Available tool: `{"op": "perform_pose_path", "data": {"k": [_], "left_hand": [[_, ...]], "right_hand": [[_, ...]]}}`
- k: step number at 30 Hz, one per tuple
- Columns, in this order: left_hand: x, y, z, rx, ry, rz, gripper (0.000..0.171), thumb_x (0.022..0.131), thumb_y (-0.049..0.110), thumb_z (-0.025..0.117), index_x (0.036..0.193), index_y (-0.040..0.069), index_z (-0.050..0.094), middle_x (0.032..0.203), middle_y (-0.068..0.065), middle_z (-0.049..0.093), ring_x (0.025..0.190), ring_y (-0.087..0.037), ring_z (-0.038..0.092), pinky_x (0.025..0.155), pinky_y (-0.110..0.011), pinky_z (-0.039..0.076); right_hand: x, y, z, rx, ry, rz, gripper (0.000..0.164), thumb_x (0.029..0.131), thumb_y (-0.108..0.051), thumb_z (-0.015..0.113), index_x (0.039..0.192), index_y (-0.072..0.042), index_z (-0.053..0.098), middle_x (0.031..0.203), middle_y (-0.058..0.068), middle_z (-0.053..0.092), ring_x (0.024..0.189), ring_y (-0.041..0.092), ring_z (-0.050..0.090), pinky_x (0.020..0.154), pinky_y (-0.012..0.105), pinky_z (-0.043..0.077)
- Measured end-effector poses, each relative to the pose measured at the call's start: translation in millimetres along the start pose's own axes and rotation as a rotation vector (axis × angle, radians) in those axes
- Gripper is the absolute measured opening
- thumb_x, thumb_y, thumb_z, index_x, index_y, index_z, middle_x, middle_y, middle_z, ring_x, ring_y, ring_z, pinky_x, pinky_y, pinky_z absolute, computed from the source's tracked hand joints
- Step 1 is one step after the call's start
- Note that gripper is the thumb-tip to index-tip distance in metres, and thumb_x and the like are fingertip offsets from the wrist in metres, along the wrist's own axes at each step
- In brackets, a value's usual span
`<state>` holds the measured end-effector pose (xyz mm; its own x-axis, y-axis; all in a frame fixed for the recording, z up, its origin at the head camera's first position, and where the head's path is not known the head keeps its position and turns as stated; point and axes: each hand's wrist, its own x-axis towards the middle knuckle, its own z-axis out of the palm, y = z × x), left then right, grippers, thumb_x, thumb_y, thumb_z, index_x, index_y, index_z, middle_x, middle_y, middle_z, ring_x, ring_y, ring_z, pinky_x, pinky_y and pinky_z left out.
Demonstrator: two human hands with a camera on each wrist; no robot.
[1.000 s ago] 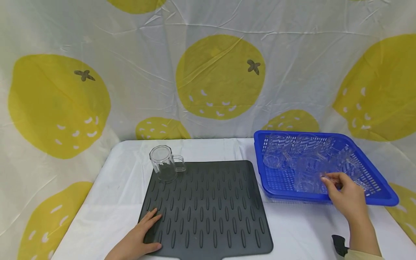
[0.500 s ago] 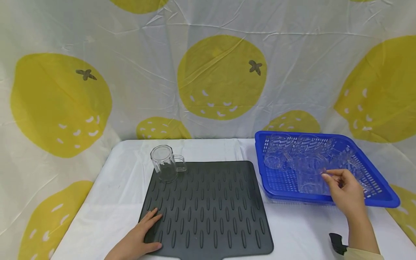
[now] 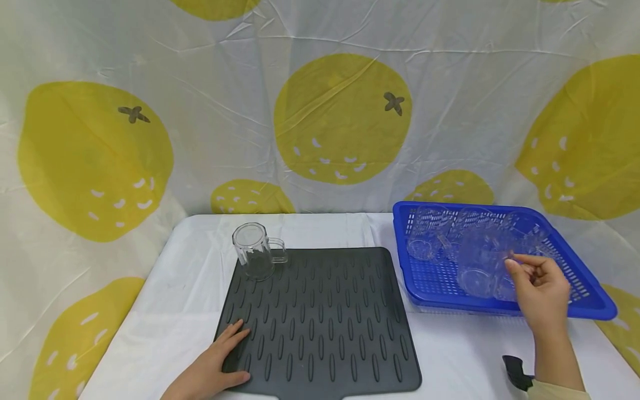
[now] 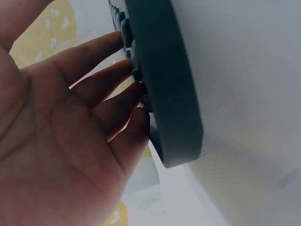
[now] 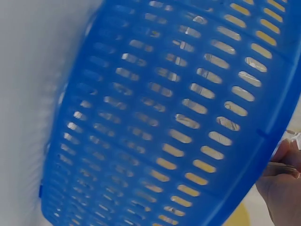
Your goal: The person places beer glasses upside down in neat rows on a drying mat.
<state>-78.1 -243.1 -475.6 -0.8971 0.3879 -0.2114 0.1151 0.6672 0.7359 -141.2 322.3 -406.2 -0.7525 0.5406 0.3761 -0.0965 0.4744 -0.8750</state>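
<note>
My right hand (image 3: 542, 291) pinches a clear glass mug (image 3: 475, 264) over the near part of the blue basket (image 3: 435, 300). The mug's outline blends with the glass behind it. In the right wrist view, the basket's slotted wall (image 5: 160, 113) hides most of the mug, and only part of my right hand (image 5: 284, 188) shows at the edge. My left hand (image 3: 212, 361) rests with spread fingers on the near left edge of the dark ribbed mat (image 3: 330, 322). The left wrist view shows the fingers (image 4: 101, 89) of that hand touching the mat's edge (image 4: 171, 94).
Another glass mug (image 3: 254, 253) stands upside down at the mat's far left corner, handle to the right. Several more clear mugs (image 3: 425, 228) lie in the basket. A white cloth (image 3: 165, 311) covers the table, and a lemon-print curtain (image 3: 230, 111) hangs behind.
My right hand has shifted slightly right and upward, and the pinched mug's position in the basket has changed a little. The left hand stays put on the mat.
</note>
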Motion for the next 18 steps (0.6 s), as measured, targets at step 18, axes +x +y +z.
{"op": "perform_pose_path", "data": {"k": [18], "left_hand": [[-1.8, 1.3, -0.5, -0.006, -0.003, 0.002, 0.085, 0.082, 0.04, 0.077, 0.145, -0.003, 0.04, 0.156, -0.026, 0.019, 0.14, -0.054, 0.012, 0.1, -0.071, 0.025]], "right_hand": [[-11.1, -30.4, 2.0, 0.095, 0.055, -0.205, 0.022, 0.089, 0.009, 0.063, 0.11, 0.002, 0.064, 0.081, -0.008, 0.054, 0.069, 0.008, 0.044, 0.058, 0.006, 0.039]]}}
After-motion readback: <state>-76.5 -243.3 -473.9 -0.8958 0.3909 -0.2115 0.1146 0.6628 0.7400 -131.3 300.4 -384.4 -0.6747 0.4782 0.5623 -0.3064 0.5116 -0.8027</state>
